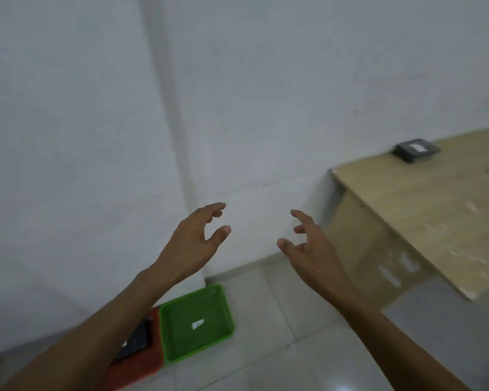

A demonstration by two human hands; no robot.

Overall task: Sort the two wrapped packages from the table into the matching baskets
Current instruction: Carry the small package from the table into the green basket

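Note:
A dark grey wrapped package (417, 150) with a white label lies at the far left corner of the wooden table (424, 210) on the right. On the floor at lower left stand a green basket (226, 314) with a white tag on its bottom and a red basket (150, 359) beside it. Inside the red basket lies a second dark package (134, 341), partly hidden by my left forearm. My left hand (194, 244) and my right hand (311, 246) hover in the air in front of the wall, fingers spread, holding nothing.
A white wall (96, 136) with a vertical corner fills most of the view. Pale floor tiles (280, 334) stretch between the baskets and the table. The table's side panel (378, 249) reaches down to the floor.

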